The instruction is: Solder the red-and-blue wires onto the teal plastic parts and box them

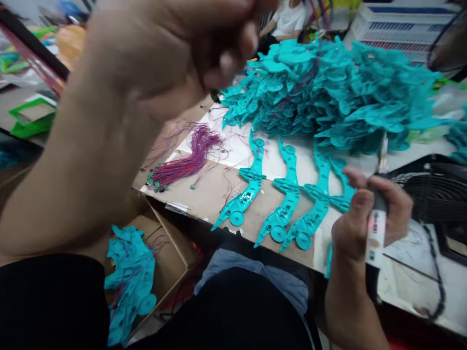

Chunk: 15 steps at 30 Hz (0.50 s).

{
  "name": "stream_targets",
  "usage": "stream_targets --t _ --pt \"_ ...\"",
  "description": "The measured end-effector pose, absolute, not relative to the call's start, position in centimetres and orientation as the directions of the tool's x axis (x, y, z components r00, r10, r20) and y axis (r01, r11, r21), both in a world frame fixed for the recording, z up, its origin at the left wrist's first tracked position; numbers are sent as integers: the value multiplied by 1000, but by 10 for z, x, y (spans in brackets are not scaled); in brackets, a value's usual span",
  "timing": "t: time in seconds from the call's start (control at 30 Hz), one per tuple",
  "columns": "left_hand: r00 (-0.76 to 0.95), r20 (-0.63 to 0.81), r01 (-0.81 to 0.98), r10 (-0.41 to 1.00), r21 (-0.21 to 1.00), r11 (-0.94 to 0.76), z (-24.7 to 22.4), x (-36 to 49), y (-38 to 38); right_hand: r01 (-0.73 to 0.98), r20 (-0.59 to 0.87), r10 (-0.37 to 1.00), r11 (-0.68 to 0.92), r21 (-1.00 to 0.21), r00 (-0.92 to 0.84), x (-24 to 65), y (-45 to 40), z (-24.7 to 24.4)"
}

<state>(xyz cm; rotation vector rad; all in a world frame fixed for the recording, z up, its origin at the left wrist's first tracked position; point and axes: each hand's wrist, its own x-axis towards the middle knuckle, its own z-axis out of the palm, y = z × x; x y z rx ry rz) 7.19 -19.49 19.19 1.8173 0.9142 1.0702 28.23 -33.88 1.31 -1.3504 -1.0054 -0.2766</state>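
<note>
My right hand (365, 214) is wrapped round a soldering iron (375, 233) with a white label on its handle, its metal tip pointing up. My left hand (182, 53) is raised close to the camera at the top, fingers curled; what they hold, if anything, is hidden. Between the hands, several teal plastic pieces (251, 187) with round discs lie in a row along the table edge. Left of them lies a bundle of red and purple wires (193, 158) with small green ends. Behind rises a large heap of teal pieces (328, 92).
Below the table edge at left, a cardboard box (175, 243) holds more teal pieces (131, 272) with wires. A black fan-like device (430, 189) stands at right, with a dark cable near it. White crates (401, 29) and a person in white (290, 19) are behind.
</note>
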Motion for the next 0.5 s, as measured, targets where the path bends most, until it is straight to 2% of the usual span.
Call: stream_targets --t 0.07,0.13,0.23,0.33,0.4,0.5 --pt "506 278 30 817 940 -339 181 91 -211 640 762 439 421 -642 476 285 -332 36" --pt "605 174 -28 777 980 -198 162 106 -221 525 704 580 481 -702 410 286 -327 48" --pt "659 31 -35 752 999 -10 122 120 -224 285 457 817 372 -884 352 284 -330 48" --pt "680 -10 -127 734 983 131 83 121 -218 133 274 890 242 -961 365 291 -348 42" --pt "701 -51 -179 711 953 245 62 116 -216 164 255 878 205 -965 404 305 -363 42" --pt "719 -116 -225 686 894 387 38 109 -221 327 276 869 142 -934 411 332 -377 47"
